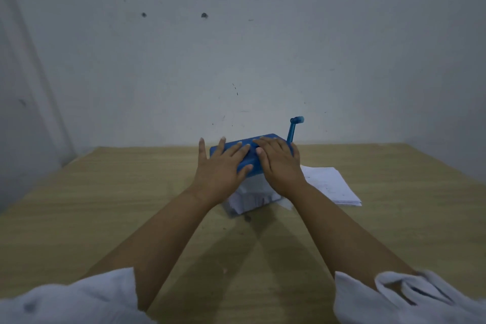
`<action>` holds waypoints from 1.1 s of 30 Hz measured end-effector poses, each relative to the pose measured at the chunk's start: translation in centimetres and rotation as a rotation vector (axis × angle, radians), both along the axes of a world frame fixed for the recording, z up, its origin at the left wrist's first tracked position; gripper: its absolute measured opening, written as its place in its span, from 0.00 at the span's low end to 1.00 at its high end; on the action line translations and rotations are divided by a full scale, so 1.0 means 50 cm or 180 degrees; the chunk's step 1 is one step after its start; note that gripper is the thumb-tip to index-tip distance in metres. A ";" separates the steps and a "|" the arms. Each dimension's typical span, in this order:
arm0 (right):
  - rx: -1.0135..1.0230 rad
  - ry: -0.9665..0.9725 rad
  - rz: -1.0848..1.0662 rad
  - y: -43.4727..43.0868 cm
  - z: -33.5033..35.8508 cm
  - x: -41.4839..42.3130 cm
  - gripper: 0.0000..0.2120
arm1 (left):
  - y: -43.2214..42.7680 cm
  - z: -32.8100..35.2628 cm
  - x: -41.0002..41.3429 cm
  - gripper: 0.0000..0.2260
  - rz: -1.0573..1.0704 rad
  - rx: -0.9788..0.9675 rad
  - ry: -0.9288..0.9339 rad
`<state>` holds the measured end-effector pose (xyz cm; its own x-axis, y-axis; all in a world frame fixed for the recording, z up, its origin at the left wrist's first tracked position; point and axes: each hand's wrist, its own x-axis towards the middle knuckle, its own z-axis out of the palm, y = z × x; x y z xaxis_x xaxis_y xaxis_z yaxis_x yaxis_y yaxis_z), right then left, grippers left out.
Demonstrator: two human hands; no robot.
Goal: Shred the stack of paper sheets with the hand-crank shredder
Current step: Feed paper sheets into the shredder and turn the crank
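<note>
We note left hand (223, 166) and right hand (278, 163) flat, fingers straight, gripping nothing, pressing the shredder (214, 152), likely steadying it on the desk (105, 205); crank (291, 131) free at 1 o'clock, stack (328, 184) handy at 3 o'clock.

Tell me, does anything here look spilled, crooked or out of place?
Only small things. A white scrap lies on the table beside the shredder, seemingly outside its clear bin, and the paper stack to its right is slightly fanned. Nothing looks broken.
</note>
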<state>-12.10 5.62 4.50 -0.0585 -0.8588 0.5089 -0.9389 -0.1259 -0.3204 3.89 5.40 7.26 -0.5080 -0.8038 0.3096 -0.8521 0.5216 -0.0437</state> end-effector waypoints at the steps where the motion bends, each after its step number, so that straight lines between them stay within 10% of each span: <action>1: 0.0064 0.0090 -0.0019 -0.006 0.002 0.005 0.21 | -0.014 -0.004 0.004 0.24 0.0090 -0.0015 -0.0019; 11: 0.0164 0.0482 0.0208 -0.060 -0.005 0.016 0.22 | -0.130 -0.039 0.048 0.24 0.0290 0.0046 0.0412; 17: -0.0092 0.0977 0.0288 -0.033 -0.040 0.001 0.29 | -0.097 -0.112 0.016 0.27 0.0493 -0.0941 0.0447; 21: -0.0195 -0.0444 0.1069 0.019 -0.064 -0.015 0.22 | -0.033 -0.173 -0.025 0.27 -0.0117 -0.0574 0.0732; 25: -0.1130 -0.1215 0.0135 0.051 -0.079 -0.110 0.12 | 0.022 -0.168 -0.079 0.25 -0.1003 0.0197 0.0948; 33: -0.0713 -0.1574 -0.1510 0.045 -0.153 -0.293 0.09 | 0.025 -0.182 -0.268 0.24 -0.1134 0.1291 0.1146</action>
<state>-26.75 7.89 -3.13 -0.6685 -0.5618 0.4873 -0.6604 0.1471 -0.7364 -9.53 6.64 -1.82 -0.6861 -0.6942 0.2176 -0.5483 0.6900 0.4725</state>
